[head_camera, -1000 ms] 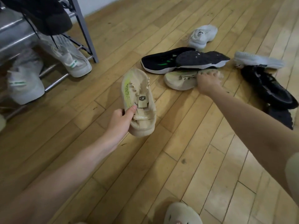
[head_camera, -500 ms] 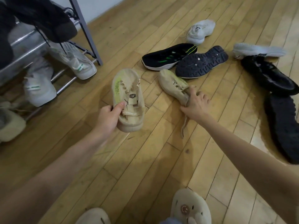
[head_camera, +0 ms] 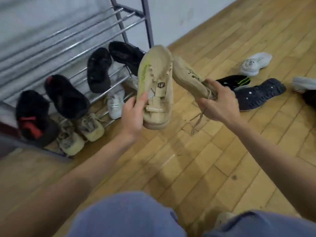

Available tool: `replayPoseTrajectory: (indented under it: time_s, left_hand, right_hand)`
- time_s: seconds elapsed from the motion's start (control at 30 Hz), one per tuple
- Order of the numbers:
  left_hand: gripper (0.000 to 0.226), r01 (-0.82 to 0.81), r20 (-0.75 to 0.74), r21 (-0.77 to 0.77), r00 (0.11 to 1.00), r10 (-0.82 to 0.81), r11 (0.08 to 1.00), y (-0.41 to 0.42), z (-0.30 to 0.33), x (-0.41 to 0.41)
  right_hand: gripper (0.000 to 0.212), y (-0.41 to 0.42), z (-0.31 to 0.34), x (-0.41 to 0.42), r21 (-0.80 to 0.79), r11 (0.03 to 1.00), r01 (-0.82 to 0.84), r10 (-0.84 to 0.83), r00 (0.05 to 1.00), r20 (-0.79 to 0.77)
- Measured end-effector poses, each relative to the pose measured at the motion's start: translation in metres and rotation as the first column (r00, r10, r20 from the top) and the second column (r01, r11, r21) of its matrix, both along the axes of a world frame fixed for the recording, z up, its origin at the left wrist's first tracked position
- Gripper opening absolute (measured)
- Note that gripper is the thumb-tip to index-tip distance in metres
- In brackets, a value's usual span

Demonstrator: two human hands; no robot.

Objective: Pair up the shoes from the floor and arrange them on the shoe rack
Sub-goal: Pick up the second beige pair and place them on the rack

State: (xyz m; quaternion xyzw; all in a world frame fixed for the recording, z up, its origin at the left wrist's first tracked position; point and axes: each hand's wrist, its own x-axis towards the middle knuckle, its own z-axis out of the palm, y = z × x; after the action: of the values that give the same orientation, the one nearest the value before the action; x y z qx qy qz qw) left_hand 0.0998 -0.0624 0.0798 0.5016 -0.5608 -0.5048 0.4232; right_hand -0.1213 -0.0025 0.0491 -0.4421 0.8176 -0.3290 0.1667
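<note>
A person looks down at both bare hands, each holding one tan shoe above a wooden floor (head_camera: 196, 159) of pale parquet blocks. The left hand (head_camera: 132, 115) grips the heel end of the first tan shoe (head_camera: 156, 86), thumb curled over its side; this shoe carries a dark hexagonal badge with a pale emblem too small to read, a heel strap printed with letters that look like "ESIGNE", and a thin line of neon green text along its edge, not legible. Just right of it, the right hand (head_camera: 218, 103) pinches the second tan shoe (head_camera: 189, 77) at its collar, fingers partly spread, a loose lace hanging down. Left of the held shoes stands the shoe rack (head_camera: 95, 28), made of chrome rods with a dark frame, against a white wall (head_camera: 179, 16). On the rack sit black shoes (head_camera: 99, 69), black shoes with red trim (head_camera: 34, 120), olive sneakers (head_camera: 90, 127) and a white sneaker (head_camera: 116, 103). Right of the held shoes, on the floor, lie a black shoe with green stripes (head_camera: 234, 81), a dark shoe sole-up (head_camera: 259, 93) and a white shoe (head_camera: 254, 63). Blue-grey trousers (head_camera: 128, 216) fill the bottom edge.
</note>
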Motion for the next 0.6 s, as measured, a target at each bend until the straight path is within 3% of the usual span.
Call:
replayPoseTrajectory:
  time_s: [0.17,0.43,0.6]
  left_hand:
    - [0.025,-0.084,0.023,-0.142,0.996,0.089,0.986,-0.016,0.039,0.027]
    - [0.033,-0.333,-0.057,-0.082,0.943,0.329,0.939,-0.053,0.079,0.059]
    - [0.04,-0.374,-0.023,-0.041,0.927,0.374,0.926,-0.108,0.099,0.084]
  right_hand:
    - [0.083,-0.025,0.04,0.023,-0.064,0.996,-0.065,0.064,0.998,-0.013]
    - [0.076,-0.081,0.085,0.047,-0.153,0.957,-0.248,0.234,0.967,-0.103]
    - [0.074,-0.12,0.108,0.06,-0.175,0.947,-0.269,0.249,0.96,-0.128]
